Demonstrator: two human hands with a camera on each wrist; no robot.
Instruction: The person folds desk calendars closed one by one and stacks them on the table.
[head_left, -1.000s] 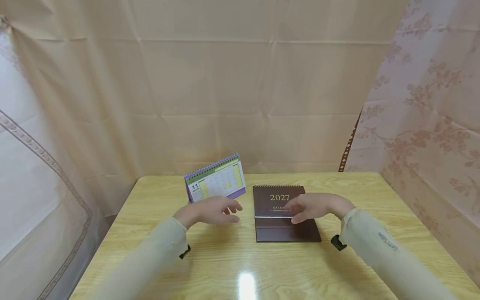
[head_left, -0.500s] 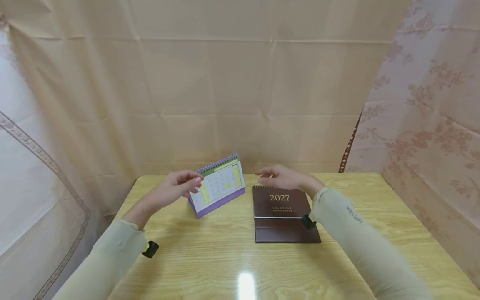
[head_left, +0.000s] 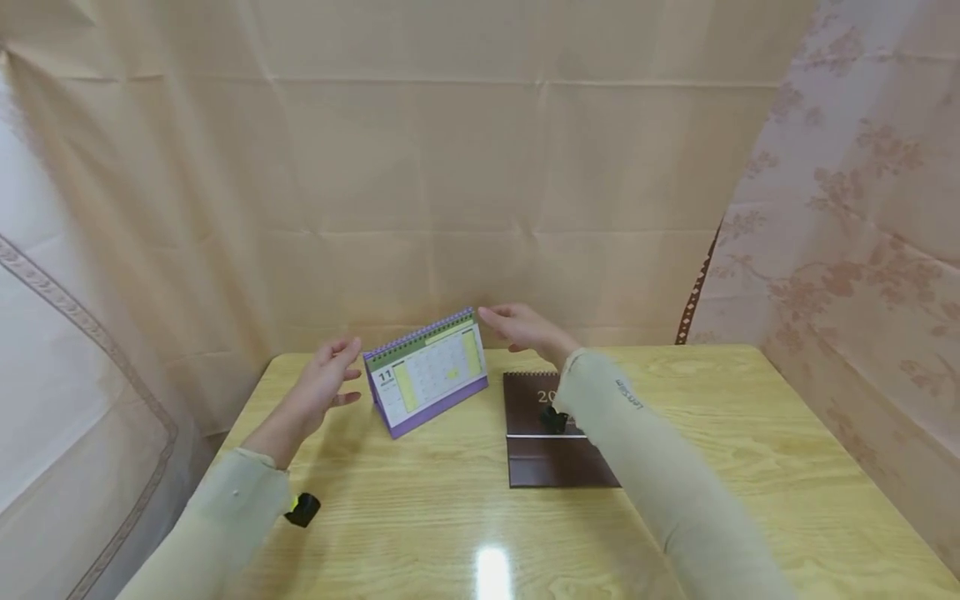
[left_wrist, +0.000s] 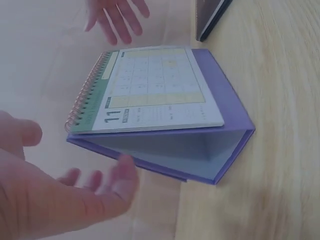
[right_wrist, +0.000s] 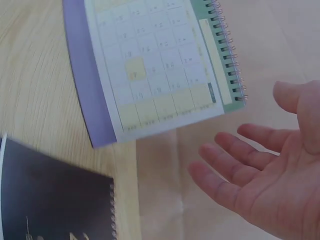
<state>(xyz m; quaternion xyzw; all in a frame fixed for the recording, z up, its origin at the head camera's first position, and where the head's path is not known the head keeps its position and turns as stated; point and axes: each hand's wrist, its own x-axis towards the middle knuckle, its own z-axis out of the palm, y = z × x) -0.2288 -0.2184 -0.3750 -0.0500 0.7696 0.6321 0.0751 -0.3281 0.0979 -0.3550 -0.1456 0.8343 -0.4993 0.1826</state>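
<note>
Both the left hand (head_left: 318, 385) and right hand (head_left: 528, 327) hold nothing in the head view, fingers loosely extended, at nine and two o'clock from the purple calendar (head_left: 429, 377). It stands on the table (head_left: 420, 517) at ten o'clock from the dark calendar (head_left: 551, 463); the right wrist's black unit (head_left: 553, 419), if lowered, might snag that one. Left wrist view: hollow end at the fingers' two o'clock; uneven pressure there could swivel or fold it. Right wrist view: calendar at the palm's ten o'clock, untouched; pinching pages alone might tear them.
</note>
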